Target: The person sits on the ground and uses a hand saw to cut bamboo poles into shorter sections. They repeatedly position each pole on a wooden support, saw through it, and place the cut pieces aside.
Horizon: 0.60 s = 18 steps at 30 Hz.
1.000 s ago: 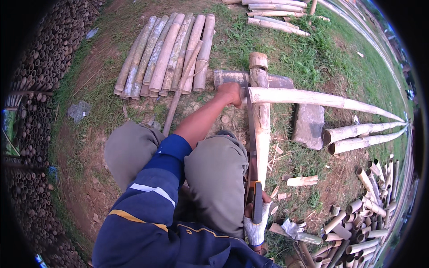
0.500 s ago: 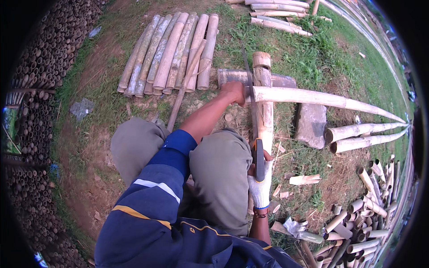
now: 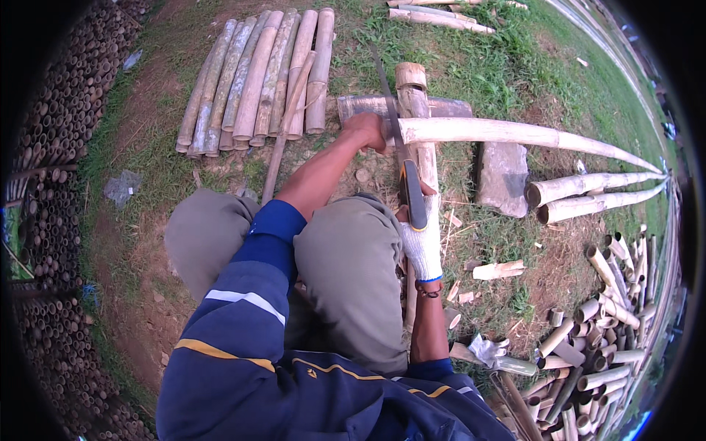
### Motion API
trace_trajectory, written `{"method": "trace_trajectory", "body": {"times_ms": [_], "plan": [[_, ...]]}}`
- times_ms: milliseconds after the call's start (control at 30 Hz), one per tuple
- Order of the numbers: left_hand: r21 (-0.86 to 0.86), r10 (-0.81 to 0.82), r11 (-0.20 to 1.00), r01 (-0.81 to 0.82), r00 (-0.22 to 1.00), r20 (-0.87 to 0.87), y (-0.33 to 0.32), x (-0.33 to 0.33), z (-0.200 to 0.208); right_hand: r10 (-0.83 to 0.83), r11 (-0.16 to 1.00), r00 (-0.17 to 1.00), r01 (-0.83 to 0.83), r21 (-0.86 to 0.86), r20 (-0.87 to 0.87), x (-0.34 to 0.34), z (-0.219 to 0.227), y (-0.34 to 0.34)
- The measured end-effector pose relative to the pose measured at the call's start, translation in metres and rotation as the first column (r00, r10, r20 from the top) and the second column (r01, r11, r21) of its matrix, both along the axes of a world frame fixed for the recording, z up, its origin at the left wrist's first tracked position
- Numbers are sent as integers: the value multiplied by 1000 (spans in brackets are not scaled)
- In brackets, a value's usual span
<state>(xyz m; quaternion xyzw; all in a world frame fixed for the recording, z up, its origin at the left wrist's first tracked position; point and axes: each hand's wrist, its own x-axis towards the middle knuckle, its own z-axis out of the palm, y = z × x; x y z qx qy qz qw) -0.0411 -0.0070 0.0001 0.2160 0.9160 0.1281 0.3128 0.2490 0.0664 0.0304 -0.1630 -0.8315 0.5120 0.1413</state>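
Observation:
A pale bamboo pole (image 3: 500, 132) lies crosswise over an upright-running bamboo post (image 3: 414, 99) on the ground. My bare left hand (image 3: 365, 132) is closed around the pole's left end, just left of the saw blade. In my right hand (image 3: 421, 239), which wears a white knitted glove, is the black and orange handle of a handsaw (image 3: 413, 195). The long dark blade runs away from me and stands against the pole beside my left hand. My left fingers are partly hidden behind the hand.
Cut bamboo lengths (image 3: 254, 81) lie in a row at the far left. A stone block (image 3: 502, 178) and two poles (image 3: 596, 187) are to the right. Short bamboo offcuts (image 3: 588, 360) heap at the lower right; a large bamboo stack (image 3: 51, 353) lines the left edge.
My right hand has pushed the saw forward, away from me, so its handle is closer to the pole. My left hand keeps its hold; the whole view has shifted a little.

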Motion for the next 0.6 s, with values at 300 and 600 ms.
{"method": "trace_trajectory", "body": {"times_ms": [300,600], "plan": [[31,33,999,-27,976,-216,2,19,-12,-102,957,984,137,-254,146,145,28,-40],[-42,-97,994,97,995,11,7,5,-2,-67,992,991,54,-116,-117,-33,17,3]]}}
